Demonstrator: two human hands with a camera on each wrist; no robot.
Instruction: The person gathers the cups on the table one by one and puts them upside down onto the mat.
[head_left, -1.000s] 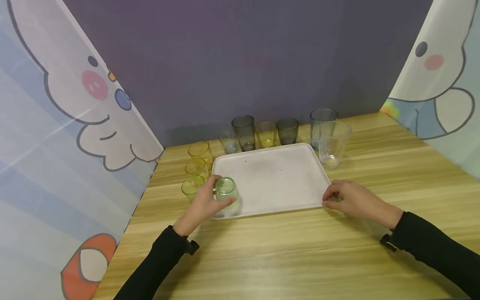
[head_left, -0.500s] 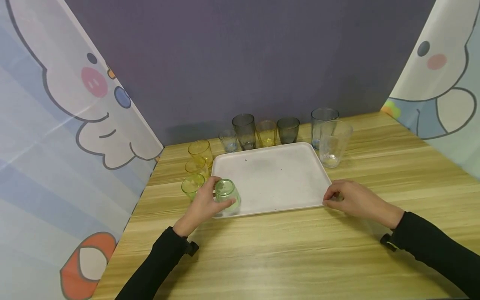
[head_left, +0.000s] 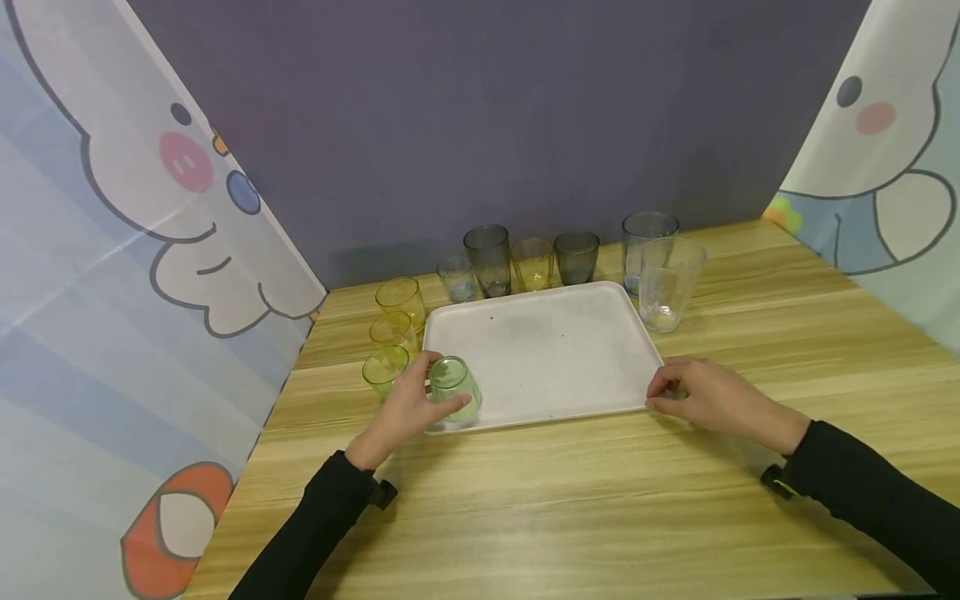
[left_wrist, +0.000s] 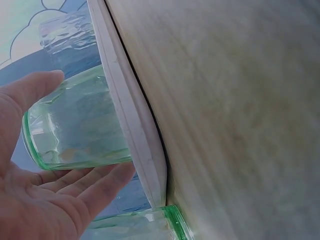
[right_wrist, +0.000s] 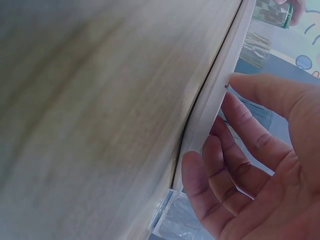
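A white tray (head_left: 555, 350) lies on the wooden table (head_left: 570, 508). My left hand (head_left: 438, 390) grips a green glass (head_left: 450, 372) that stands upside down on the tray's near left corner. In the left wrist view the green glass (left_wrist: 75, 125) sits between thumb and fingers (left_wrist: 100, 185), right beside the tray's rim (left_wrist: 132, 115). My right hand (head_left: 663, 392) pinches the tray's near right corner. The right wrist view shows the thumb (right_wrist: 265, 95) on one side of the tray's edge (right_wrist: 215, 95) and the fingers (right_wrist: 210, 185) curled at the other.
Three yellow-green glasses (head_left: 385, 368) stand in a line left of the tray. Behind it is a row of several glasses: small clear (head_left: 456, 279), grey (head_left: 487, 258), yellow (head_left: 532, 265), dark grey (head_left: 576, 257). Two tall clear ones (head_left: 667, 283) stand at the far right corner. Cartoon curtains flank the table.
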